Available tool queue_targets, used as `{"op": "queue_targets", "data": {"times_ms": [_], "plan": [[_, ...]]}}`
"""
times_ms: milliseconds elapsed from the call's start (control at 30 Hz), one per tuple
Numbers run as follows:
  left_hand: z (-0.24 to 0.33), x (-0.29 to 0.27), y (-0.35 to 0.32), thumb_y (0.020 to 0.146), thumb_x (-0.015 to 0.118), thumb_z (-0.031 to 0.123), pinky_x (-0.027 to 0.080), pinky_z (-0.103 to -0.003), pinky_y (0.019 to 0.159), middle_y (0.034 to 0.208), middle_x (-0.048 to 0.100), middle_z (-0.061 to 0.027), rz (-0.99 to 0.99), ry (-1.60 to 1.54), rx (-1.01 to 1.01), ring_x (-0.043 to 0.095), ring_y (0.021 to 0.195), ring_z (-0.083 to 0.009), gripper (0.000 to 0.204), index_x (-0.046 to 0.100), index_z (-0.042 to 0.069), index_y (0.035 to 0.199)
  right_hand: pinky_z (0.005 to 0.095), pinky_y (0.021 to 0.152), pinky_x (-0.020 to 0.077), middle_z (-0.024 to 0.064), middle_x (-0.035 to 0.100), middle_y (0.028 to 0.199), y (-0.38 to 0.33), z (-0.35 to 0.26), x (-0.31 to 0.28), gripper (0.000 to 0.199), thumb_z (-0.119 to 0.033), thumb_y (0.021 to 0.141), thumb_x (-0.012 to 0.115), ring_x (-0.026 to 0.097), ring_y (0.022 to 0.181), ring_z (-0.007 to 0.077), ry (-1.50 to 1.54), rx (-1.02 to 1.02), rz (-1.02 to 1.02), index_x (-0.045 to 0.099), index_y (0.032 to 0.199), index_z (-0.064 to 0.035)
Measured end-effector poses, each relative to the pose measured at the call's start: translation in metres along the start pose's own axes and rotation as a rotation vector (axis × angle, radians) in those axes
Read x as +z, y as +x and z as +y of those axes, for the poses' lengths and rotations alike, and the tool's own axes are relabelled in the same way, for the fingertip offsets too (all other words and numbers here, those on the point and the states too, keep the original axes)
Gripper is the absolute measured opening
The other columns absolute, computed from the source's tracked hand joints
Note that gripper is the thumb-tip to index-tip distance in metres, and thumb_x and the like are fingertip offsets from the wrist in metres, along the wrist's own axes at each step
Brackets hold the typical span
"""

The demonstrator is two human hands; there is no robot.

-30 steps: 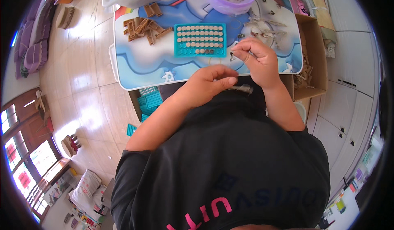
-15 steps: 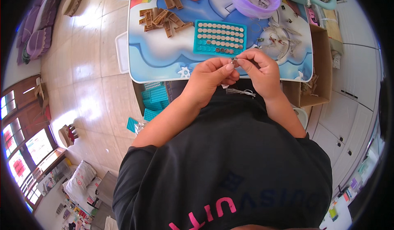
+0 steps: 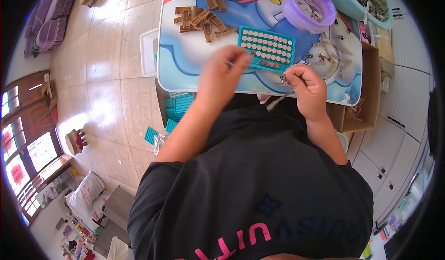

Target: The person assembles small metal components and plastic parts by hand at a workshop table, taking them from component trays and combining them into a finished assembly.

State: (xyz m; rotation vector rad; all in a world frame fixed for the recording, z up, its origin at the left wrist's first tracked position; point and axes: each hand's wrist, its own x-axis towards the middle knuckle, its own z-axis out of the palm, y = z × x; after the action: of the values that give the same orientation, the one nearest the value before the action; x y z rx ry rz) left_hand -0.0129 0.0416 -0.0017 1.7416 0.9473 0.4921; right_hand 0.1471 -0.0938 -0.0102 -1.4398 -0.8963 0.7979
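My right hand (image 3: 307, 88) is at the table's front edge, thumb and fingers pinched on a small metallic part (image 3: 282, 79). A bundled grey cable (image 3: 277, 103) hangs just below it; whether the two are joined is unclear. My left hand (image 3: 221, 72) is smeared by motion over the table's front part, left of the teal tray. A small pale spot shows at its fingers, too blurred to name. The teal tray (image 3: 243, 36) carries rows of round, pale discs, with a few darker ones in the nearest row.
Brown plastic pieces (image 3: 200, 19) lie heaped at the back left. A purple-lined basin (image 3: 289, 16) holds pale strips. Cable bundles (image 3: 327, 51) and small metallic parts lie at the table's right. A cardboard box (image 3: 371, 88) stands beside it; more teal trays (image 3: 183, 103) sit below left.
My hands have parted. The left has moved away to the left and is blurred; the right keeps the small metallic part. The view has shifted, so the table appears further right.
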Motion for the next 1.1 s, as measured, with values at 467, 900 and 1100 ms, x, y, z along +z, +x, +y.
{"op": "queue_targets", "data": {"times_ms": [467, 900, 1100], "plan": [[-0.038, -0.052, 0.040, 0.075, 0.065, 0.021, 0.047, -0.038, 0.071, 0.093, 0.060, -0.0073, 0.289, 0.741, -0.039, 0.059, 0.087, -0.0253, 0.026, 0.058, 0.011, 0.099, 0.0214, 0.067, 0.0462, 0.0038, 0.060, 0.081, -0.006, 0.000, 0.006, 0.005, -0.003, 0.085, 0.059, 0.056, 0.072, 0.0084, 0.153, 0.102, -0.078, 0.060, 0.086, 0.0021], [0.015, 0.009, -0.010, 0.082, 0.065, 0.009, 0.047, -0.021, 0.056, 0.088, 0.060, -0.0045, -0.280, -0.803, -0.330, 0.060, 0.077, -0.0113, 0.033, 0.051, 0.005, 0.112, 0.0258, 0.064, 0.0449, 0.0085, 0.059, 0.083, 0.005, -0.016, 0.024, 0.006, -0.002, 0.078, 0.065, 0.057, 0.074, 0.0179, -0.244, -0.310, -0.026, 0.061, 0.081, 0.0002], [0.002, 0.013, -0.012, 0.084, 0.062, 0.010, 0.048, -0.020, 0.054, 0.088, 0.062, -0.0048, -0.240, -0.844, -0.380, 0.060, 0.077, -0.0106, 0.032, 0.052, 0.005, 0.114, 0.0272, 0.065, 0.0459, 0.0088, 0.059, 0.084, 0.004, -0.015, 0.023, 0.006, -0.003, 0.078, 0.065, 0.057, 0.075, 0.0190, -0.273, -0.290, -0.025, 0.061, 0.081, -0.0001]]}}
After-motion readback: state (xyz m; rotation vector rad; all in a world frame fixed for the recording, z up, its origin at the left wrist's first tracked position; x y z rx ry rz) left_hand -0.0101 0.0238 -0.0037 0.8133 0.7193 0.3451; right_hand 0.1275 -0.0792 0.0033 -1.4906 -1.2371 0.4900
